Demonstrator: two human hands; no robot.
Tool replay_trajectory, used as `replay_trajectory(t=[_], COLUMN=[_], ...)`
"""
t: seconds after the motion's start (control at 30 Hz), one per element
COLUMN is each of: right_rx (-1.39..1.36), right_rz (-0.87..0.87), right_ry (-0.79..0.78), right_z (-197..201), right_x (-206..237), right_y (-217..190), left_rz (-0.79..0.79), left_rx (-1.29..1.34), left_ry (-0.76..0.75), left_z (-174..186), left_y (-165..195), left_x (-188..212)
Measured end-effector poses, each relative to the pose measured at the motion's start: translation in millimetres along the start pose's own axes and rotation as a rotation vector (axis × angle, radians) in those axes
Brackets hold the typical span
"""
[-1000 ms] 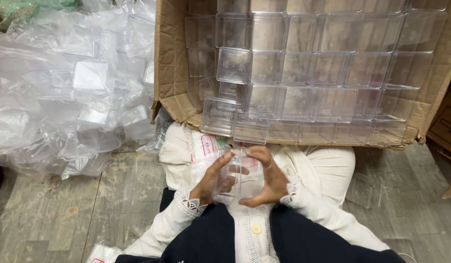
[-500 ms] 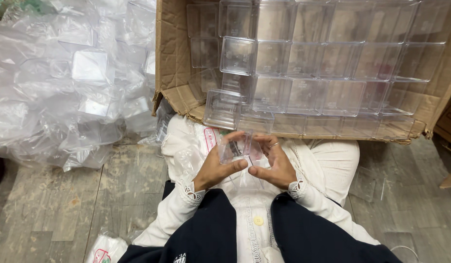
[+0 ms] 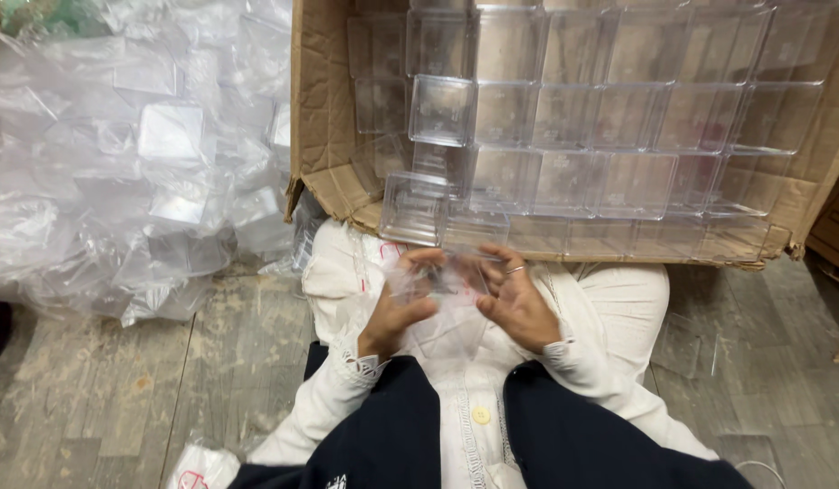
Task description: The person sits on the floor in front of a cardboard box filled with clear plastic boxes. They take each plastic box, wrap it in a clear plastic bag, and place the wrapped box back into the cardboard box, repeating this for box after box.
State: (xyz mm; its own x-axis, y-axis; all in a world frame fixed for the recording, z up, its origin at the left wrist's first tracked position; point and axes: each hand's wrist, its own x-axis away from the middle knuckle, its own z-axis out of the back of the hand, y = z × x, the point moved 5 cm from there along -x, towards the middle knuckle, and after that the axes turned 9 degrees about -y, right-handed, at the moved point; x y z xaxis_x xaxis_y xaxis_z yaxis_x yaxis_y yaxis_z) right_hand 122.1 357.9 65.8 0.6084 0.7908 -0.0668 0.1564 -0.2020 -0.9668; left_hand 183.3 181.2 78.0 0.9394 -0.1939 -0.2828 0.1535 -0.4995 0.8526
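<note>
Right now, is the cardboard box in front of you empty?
No, the cardboard box is filled with rows of clear plastic boxes stacked side by side.

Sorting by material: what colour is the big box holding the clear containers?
Brown cardboard box, seen in the head view.

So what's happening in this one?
A seated person holds a small clear plastic box over their lap, left hand and right hand on either side. Ahead lies an open cardboard carton filled with rows of similar clear boxes. A heap of clear plastic bags lies on the floor left.
</note>
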Motion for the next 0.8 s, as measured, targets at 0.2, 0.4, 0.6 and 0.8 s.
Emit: replay_trajectory(t=[0.2, 0.4, 0.6, 0.8], right_rx=[-0.085, 0.761, 1.504, 1.632], right_rz=[-0.195, 0.407, 0.393, 0.116], right_ry=[-0.215, 0.253, 0.02, -0.076], right_z=[10, 84, 60, 31], right_x=[-2, -71, -215, -252], right_y=[-13, -132, -124, -81], left_rz=[0.01, 0.357, 0.377, 0.471], left_rx=[-0.482, -1.021, -1.2, -1.084], left_ry=[-0.135, 0.334, 0.253, 0.196], left_z=[46, 181, 196, 210], left_y=[10, 24, -12, -16], left_x=[-9, -75, -100, -84])
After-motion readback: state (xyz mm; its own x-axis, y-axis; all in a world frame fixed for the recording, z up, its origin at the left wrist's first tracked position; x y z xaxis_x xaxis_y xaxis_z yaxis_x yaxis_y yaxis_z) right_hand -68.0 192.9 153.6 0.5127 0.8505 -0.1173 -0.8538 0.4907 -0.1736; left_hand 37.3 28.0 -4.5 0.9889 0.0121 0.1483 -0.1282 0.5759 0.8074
